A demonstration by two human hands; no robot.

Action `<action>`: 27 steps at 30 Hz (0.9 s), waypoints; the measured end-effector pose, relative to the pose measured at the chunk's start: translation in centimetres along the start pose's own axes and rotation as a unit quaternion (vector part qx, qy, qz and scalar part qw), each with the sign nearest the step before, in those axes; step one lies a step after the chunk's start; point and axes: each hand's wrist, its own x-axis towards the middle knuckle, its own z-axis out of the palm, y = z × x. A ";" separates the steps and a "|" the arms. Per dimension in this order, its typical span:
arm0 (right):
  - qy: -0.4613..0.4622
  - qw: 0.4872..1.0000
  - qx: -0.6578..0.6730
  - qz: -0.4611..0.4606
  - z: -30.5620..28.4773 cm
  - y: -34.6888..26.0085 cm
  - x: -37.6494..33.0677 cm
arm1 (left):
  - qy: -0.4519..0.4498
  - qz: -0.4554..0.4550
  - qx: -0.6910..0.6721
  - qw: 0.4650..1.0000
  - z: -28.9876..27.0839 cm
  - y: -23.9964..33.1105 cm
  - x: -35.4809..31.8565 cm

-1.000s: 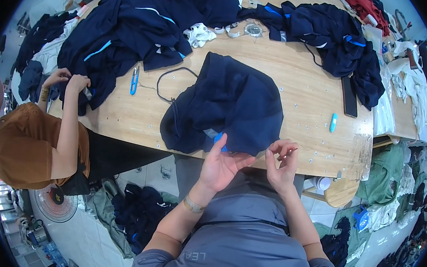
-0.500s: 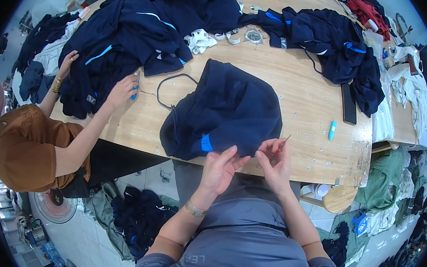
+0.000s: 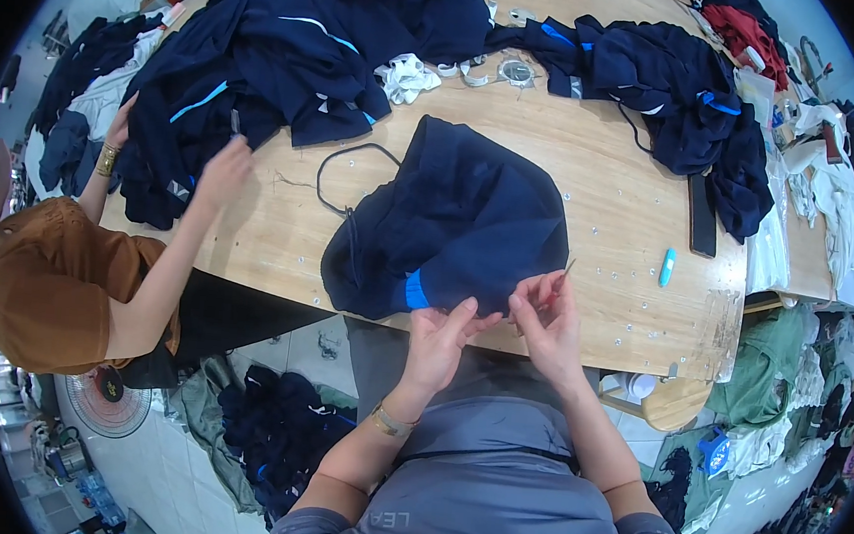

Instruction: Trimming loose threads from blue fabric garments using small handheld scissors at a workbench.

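A navy garment (image 3: pixel 482 206) with a drawcord and a bright blue patch lies bunched in front of me, its lower edge at the table's near edge. My left hand (image 3: pixel 438 343) is closed at that edge, thumb and fingers pinching the cloth. Close to its right, my right hand (image 3: pixel 548 327) is curled around small red-handled thread snips (image 3: pixel 554 298), whose thin tip points up and away; the fingers partly hide them. At the left, a co-worker's hand (image 3: pixel 226 173), blurred, lifts a small metal-tipped tool over another navy garment (image 3: pixel 196 138).
More navy garments (image 3: pixel 652 79) are heaped along the far side of the wooden table (image 3: pixel 634 313). A dark phone (image 3: pixel 702 218) and a turquoise cutter-like object (image 3: pixel 667 268) lie at the right. Small pale bits dot the tabletop. A stool (image 3: pixel 677 402) stands below the table's right corner.
My left thumb has dropped closer to its fingers at the cloth edge. My right hand has shifted slightly left with the snips. The co-worker's near hand has risen off the table with its tool.
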 end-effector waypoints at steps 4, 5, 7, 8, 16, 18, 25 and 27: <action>0.023 0.998 0.064 0.018 -0.9 -1.1 0.0 | -0.002 0.005 -0.008 1.000 0.2 0.4 0.2; 0.025 0.997 0.064 0.018 -1.0 -1.3 0.0 | -0.001 0.010 -0.010 1.000 0.5 0.5 0.2; 0.003 0.999 0.043 0.024 -1.1 -1.8 0.0 | -0.001 0.011 -0.012 1.000 0.9 0.6 0.0; -0.012 0.998 0.043 0.041 -1.0 -1.9 0.0 | -0.001 0.012 -0.016 1.000 1.0 0.7 0.0; -0.030 0.998 -0.055 0.014 0.4 -0.6 0.1 | 0.011 0.034 0.024 0.999 1.2 0.6 -0.3; -0.030 0.999 -0.007 0.023 0.5 -1.3 0.1 | 0.004 0.027 0.035 0.999 1.5 0.8 -0.3; -0.051 0.990 0.116 0.061 0.0 -2.9 -0.3 | 0.013 0.020 0.001 1.000 1.6 0.9 -0.1; -0.049 0.992 0.101 0.052 -0.4 -2.7 -0.3 | 0.017 0.017 -0.001 1.000 1.5 1.0 0.0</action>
